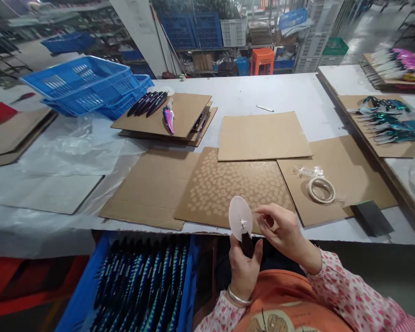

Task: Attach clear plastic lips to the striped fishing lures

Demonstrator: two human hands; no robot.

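My left hand (245, 267) is closed around a dark fishing lure (246, 244), held upright above the table's front edge. A whitish oval plate (240, 214) stands up from the lure's top end, with a small white knotted bit at its lower middle. Just right of the plate is my right hand (280, 226), its fingers curled and thumb and forefinger drawn together. Whatever sits between those fingertips is too small to make out. Below left, a blue crate (192, 272) holds many dark lures with blue-green stripes (141, 286).
Cardboard sheets (152, 189) cover the near table, one with pale oval marks (210, 184). A tape roll (321, 190) and a dark block (371, 217) lie right. Lures (147, 103) rest on stacked cardboard near blue baskets (86, 87). More lures (387, 120) lie far right.
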